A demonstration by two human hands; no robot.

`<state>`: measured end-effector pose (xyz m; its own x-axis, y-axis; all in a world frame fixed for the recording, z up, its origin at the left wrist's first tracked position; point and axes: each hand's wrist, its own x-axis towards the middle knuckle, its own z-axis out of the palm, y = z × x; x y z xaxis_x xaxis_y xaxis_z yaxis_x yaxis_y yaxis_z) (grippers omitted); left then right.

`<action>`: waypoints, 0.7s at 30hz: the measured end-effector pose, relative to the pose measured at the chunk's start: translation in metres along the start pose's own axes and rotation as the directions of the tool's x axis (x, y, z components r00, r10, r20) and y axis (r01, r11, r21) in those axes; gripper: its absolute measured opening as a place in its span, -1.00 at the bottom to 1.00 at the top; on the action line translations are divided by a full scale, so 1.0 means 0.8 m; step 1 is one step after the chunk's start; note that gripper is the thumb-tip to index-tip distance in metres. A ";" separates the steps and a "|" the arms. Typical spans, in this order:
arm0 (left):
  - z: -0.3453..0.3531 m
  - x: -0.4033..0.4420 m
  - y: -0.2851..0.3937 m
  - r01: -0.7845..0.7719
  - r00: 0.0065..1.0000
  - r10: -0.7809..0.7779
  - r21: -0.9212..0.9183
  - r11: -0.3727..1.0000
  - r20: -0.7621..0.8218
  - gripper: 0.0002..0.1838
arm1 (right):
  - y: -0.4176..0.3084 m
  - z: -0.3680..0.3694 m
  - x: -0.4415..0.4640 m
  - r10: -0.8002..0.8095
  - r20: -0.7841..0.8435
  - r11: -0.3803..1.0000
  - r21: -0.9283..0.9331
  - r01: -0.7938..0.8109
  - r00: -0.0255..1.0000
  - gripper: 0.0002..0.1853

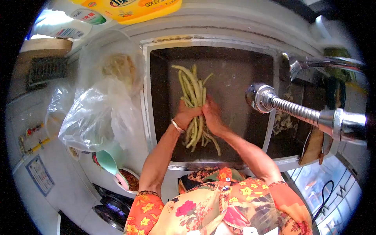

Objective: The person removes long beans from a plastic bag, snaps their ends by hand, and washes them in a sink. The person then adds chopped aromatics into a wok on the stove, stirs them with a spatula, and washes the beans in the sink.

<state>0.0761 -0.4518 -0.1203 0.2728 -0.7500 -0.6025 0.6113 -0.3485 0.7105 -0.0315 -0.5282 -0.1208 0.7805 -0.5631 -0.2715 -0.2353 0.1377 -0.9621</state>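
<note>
- Long green beans (191, 88), one bunch: inside the larger sink basin (239, 94), toward its left side, held above the floor; ends fan out above and below the grip.
- Left hand (188, 112), light-coloured bangle (177, 126) at the wrist: clamped round the middle of the bunch.
- Right hand (210, 111): closed on the bunch's right side, touching the left hand.
- Chrome faucet with ribbed neck (295, 109): reaches in from the right, its head over the basin's right part, apart from the hands.
- Second chrome spout (333, 62): farther back, right.
- Clear plastic bag (96, 113): on the counter, left of the sink; a yellowish item shows through at the back, identity unclear.
- Mint-green cup (108, 161): near the bag, contents not visible.
- Pink-edged dish (122, 181): reddish-brown bits within, beside the cup.
- Yellow bottle (141, 8) and white bottle (87, 16), labelled: behind the bag and sink.
- Smaller basin (299, 117): right of the larger, pale scraps inside.
- Wooden board (312, 147): leaning at the smaller basin's near right edge.
- Counter (135, 137): pale, surrounding the sink.
- Stove burner (111, 213): lower left, blue flame.
- Window (321, 188): lower right, bright panes.
</note>
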 end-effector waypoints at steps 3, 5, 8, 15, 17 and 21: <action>-0.002 0.004 0.014 -0.094 0.996 0.093 -0.037 0.995 -0.011 -0.59 | -0.010 -0.010 0.008 0.034 0.052 0.992 -0.127 -0.027 0.998 -0.58; -0.006 -0.002 0.030 -0.060 0.998 0.061 0.070 0.996 -0.006 -0.58 | -0.006 -0.013 0.006 0.008 0.048 0.997 -0.077 -0.004 0.999 -0.55; -0.011 -0.016 0.056 -0.017 0.998 0.007 0.187 0.982 0.056 -0.54 | 0.009 -0.053 -0.028 0.120 -0.335 0.798 -0.527 -0.292 0.934 -0.30; -0.007 -0.043 0.102 -0.099 0.993 0.080 0.259 0.961 0.085 -0.45 | 0.105 -0.093 -0.060 0.509 -0.111 0.614 -0.648 -0.451 0.853 -0.22; -0.011 -0.050 0.103 -0.098 0.993 0.081 0.226 0.969 0.083 -0.45 | 0.126 -0.090 -0.058 0.353 -0.100 0.641 -0.699 -0.318 0.930 -0.24; -0.019 -0.064 0.106 -0.092 0.994 0.081 0.164 0.982 0.073 -0.43 | 0.070 -0.083 -0.037 0.115 0.055 0.565 -0.825 -0.020 0.992 -0.38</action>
<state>0.1250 -0.4344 -0.0349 0.2667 -0.8148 -0.5147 0.4531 -0.3653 0.8132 -0.1067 -0.5580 -0.1649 0.7788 -0.4982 -0.3812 -0.6262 -0.5827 -0.5180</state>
